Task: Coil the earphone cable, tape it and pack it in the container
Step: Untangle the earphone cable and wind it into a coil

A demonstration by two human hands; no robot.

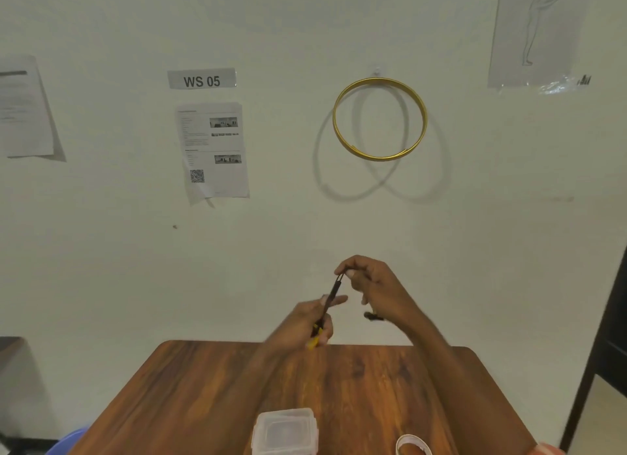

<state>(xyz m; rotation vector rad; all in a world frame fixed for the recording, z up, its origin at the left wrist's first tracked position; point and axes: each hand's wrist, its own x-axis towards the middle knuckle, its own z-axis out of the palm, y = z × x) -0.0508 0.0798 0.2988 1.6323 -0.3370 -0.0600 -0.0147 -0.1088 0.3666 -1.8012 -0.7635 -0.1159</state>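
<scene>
Both hands are raised above the far edge of the wooden table point(190, 386). The black earphone cable point(333, 293) is stretched as a tight narrow bundle between them. My right hand point(373, 285) pinches its upper end with thumb and fingertips. My left hand point(305, 322) grips the lower end, where a yellow part point(314, 342) shows. A dark piece point(372, 316), perhaps an earbud, hangs under my right hand. A clear plastic container point(285, 432) with its lid on stands near the table's front edge. A roll of white tape point(412, 445) lies to its right.
A white wall stands right behind the table, with a gold ring point(379, 119) on a hook and printed sheets point(213, 149). A blue object point(68, 441) shows at the lower left, beyond the table. A dark frame point(607, 336) runs along the right.
</scene>
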